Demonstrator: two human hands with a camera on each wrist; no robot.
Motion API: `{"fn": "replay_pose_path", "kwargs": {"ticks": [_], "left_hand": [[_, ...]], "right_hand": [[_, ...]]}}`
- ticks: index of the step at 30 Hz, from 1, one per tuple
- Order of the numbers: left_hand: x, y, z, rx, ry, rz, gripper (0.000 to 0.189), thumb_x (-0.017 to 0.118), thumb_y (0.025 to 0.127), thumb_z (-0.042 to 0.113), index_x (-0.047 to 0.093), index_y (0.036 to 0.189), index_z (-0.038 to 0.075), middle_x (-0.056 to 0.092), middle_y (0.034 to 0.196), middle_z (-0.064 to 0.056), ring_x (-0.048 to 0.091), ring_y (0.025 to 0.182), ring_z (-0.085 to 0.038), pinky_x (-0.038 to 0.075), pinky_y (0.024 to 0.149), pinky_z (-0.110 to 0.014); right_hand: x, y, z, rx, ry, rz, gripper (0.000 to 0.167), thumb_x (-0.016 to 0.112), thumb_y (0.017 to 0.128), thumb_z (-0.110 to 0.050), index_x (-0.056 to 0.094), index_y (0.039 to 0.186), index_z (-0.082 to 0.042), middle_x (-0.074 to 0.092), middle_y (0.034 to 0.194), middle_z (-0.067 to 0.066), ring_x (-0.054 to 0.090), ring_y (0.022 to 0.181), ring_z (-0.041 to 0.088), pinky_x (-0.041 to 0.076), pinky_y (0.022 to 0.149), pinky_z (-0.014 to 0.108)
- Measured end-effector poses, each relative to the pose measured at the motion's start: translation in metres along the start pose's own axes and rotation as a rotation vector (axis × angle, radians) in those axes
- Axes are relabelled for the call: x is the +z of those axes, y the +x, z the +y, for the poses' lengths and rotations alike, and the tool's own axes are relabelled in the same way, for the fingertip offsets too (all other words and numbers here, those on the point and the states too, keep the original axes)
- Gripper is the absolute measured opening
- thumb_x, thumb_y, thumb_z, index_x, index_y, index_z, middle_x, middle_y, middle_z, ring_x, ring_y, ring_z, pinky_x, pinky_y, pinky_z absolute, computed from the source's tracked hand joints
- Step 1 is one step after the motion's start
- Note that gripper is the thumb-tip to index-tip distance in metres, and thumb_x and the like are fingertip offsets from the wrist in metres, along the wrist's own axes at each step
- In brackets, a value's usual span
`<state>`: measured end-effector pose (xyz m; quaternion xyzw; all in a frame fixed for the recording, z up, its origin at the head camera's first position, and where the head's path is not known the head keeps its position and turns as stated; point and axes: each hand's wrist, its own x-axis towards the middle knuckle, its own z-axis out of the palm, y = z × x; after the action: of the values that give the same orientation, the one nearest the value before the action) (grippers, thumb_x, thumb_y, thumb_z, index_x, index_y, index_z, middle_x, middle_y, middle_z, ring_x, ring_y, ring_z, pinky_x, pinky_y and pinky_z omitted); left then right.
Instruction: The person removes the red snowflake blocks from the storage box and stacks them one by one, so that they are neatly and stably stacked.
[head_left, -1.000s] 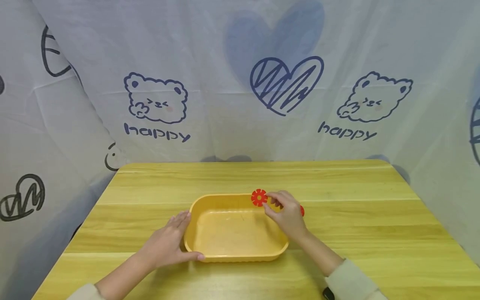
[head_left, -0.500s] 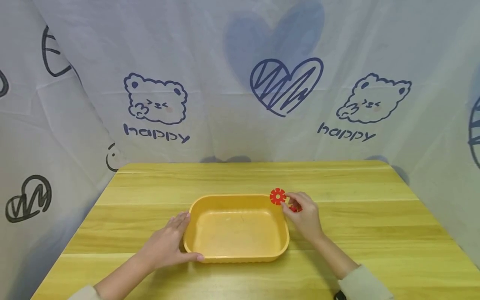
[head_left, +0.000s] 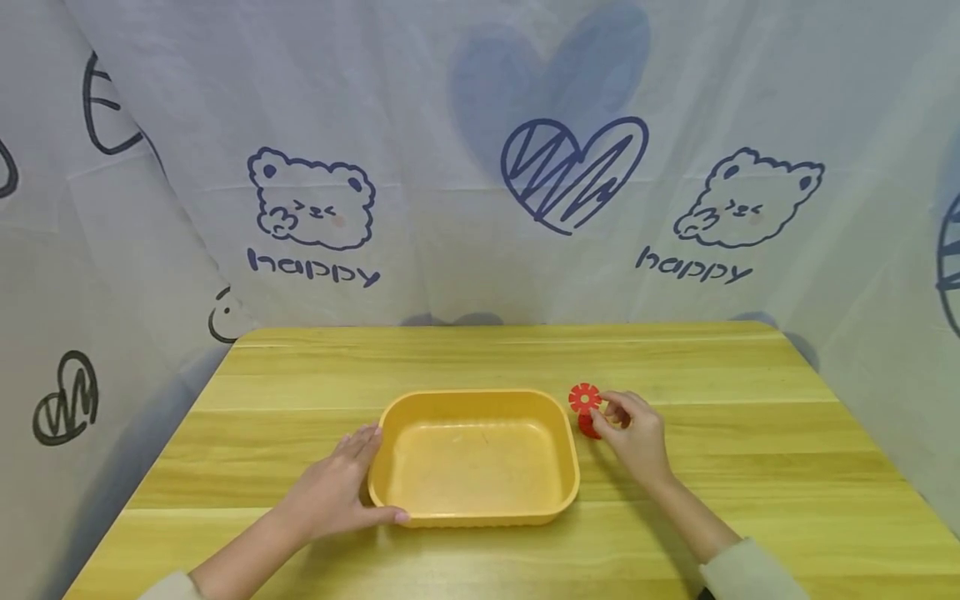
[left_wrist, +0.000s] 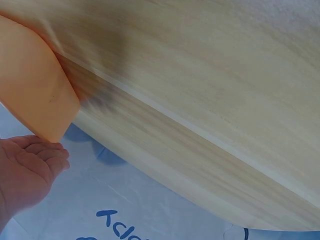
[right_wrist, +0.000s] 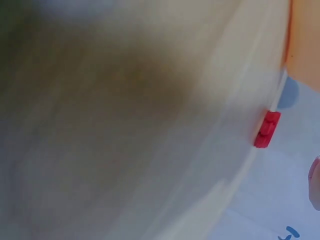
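My right hand pinches a red notched plastic disc between thumb and forefinger, beside the right end of a yellow plastic basin. Just below the disc, more red notched plastic sits on the table, partly hidden by the fingers. Seen from the right wrist, a small red ridged piece shows side-on, with one fingertip at the edge. At the basin's near left corner lies my left hand, its fingers along the left rim and its thumb across the front rim. The left wrist view shows those fingertips against the basin.
The basin stands on a wood-grain table with nothing visible inside it. Behind the table's back edge hangs a pale cloth printed with hearts and bears. A dark object peeks out below the right sleeve.
My right hand has carried the pinched disc rightward, from over the basin's far right corner to beyond its right end, above the other red plastic. My left hand stays at the rim.
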<state>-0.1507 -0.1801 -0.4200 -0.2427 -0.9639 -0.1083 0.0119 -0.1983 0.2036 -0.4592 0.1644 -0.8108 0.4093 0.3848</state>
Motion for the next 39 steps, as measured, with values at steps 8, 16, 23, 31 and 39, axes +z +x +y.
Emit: {"fn": "replay_pose_path", "kwargs": {"ticks": [8, 16, 23, 31, 39], "left_hand": [[0.003, 0.001, 0.001, 0.005, 0.002, 0.011, 0.112, 0.059, 0.067, 0.074, 0.035, 0.137, -0.011, 0.037, 0.142, -0.028, 0.039, 0.129, -0.044, 0.044, 0.097, -0.053], [0.004, 0.000, 0.000, 0.005, 0.013, 0.030, 0.114, 0.061, 0.066, 0.074, 0.036, 0.137, -0.011, 0.037, 0.142, -0.029, 0.041, 0.128, -0.044, 0.044, 0.098, -0.053], [0.004, 0.000, 0.000, 0.009, 0.019, 0.026, 0.113, 0.060, 0.066, 0.074, 0.035, 0.137, -0.011, 0.037, 0.142, -0.028, 0.040, 0.128, -0.043, 0.044, 0.098, -0.052], [0.006, 0.000, -0.001, 0.020, 0.027, 0.038, 0.113, 0.059, 0.067, 0.074, 0.036, 0.136, -0.011, 0.038, 0.141, -0.029, 0.041, 0.127, -0.044, 0.046, 0.096, -0.052], [0.005, 0.000, -0.001, 0.010, 0.028, 0.035, 0.113, 0.060, 0.067, 0.074, 0.036, 0.137, -0.011, 0.037, 0.141, -0.029, 0.043, 0.124, -0.048, 0.049, 0.091, -0.053]], "right_hand": [[-0.008, -0.003, 0.010, 0.161, 0.029, -0.032, 0.020, 0.071, 0.066, 0.014, 0.068, 0.085, 0.010, 0.061, 0.064, 0.011, 0.045, 0.059, -0.005, 0.041, 0.049, 0.006], [-0.008, -0.005, 0.020, 0.277, -0.021, -0.125, 0.016, 0.071, 0.068, 0.010, 0.067, 0.083, 0.012, 0.062, 0.064, 0.014, 0.045, 0.056, -0.005, 0.043, 0.049, 0.009], [-0.007, -0.006, 0.024, 0.385, -0.061, -0.236, 0.014, 0.070, 0.072, 0.006, 0.067, 0.085, 0.011, 0.063, 0.066, 0.013, 0.045, 0.056, -0.003, 0.043, 0.049, 0.012], [-0.009, -0.009, 0.026, 0.427, -0.074, -0.324, 0.016, 0.070, 0.076, 0.003, 0.067, 0.088, 0.011, 0.063, 0.069, 0.012, 0.048, 0.058, 0.002, 0.043, 0.050, 0.012], [-0.009, -0.010, 0.030, 0.432, -0.092, -0.358, 0.016, 0.069, 0.076, 0.003, 0.067, 0.088, 0.012, 0.063, 0.069, 0.011, 0.049, 0.059, 0.003, 0.044, 0.050, 0.015]]}}
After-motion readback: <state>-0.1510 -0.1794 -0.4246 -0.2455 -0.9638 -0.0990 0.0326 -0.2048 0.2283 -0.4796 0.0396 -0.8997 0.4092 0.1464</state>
